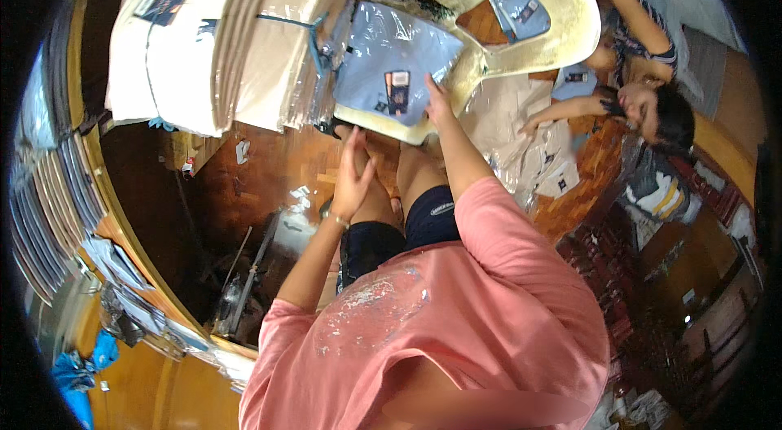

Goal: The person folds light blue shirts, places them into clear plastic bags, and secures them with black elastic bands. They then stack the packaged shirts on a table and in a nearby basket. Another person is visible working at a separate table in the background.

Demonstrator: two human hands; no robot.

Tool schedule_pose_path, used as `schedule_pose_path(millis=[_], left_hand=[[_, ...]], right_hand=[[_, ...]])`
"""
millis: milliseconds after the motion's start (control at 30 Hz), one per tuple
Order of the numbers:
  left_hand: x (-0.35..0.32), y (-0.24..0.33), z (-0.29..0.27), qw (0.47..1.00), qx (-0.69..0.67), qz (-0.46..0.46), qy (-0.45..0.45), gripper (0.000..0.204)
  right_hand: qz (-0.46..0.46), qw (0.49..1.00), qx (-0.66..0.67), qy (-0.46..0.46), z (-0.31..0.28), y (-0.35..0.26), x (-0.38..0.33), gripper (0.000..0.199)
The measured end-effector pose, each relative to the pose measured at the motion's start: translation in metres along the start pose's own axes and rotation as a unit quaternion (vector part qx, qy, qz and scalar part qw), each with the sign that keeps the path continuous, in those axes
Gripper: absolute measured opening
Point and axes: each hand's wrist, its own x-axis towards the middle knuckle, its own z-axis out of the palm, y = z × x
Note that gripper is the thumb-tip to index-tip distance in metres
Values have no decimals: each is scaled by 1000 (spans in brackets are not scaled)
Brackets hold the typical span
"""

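Salmon-pink short-sleeved shirt (497, 324) with flaking whitish print (366, 308), dark shorts (371, 255), slim wristband (336, 219).

Glossy clear plastic film (445, 53) covers the blue cloth (366, 63); the chair (533, 55) is smooth plastic (stained, though).

You are wearing a salmon-pink shirt (521, 308) with a flaking white and blue-grey print (375, 308) over dark shorts (430, 214). Before you, a light-blue garment (371, 47) is showing a navy tag (398, 93) against a yellowed cream chair (574, 15). Cream garments (281, 63) are displaying a blue tie (314, 43), and the reddish-brown parquet floor (285, 160) is forming a wood-block pattern.
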Motion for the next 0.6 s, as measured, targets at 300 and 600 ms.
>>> schedule_pose_path(millis=[300, 600], left_hand=[[-146, -127, -9, 967, -103, -233, 19, 59], [-137, -83, -42, 966, -34, -249, 67, 48]], right_hand=[[8, 997, -78, -12, 9, -37, -22, 46], [4, 985, -75, -153, 0, -66, -61, 29]])
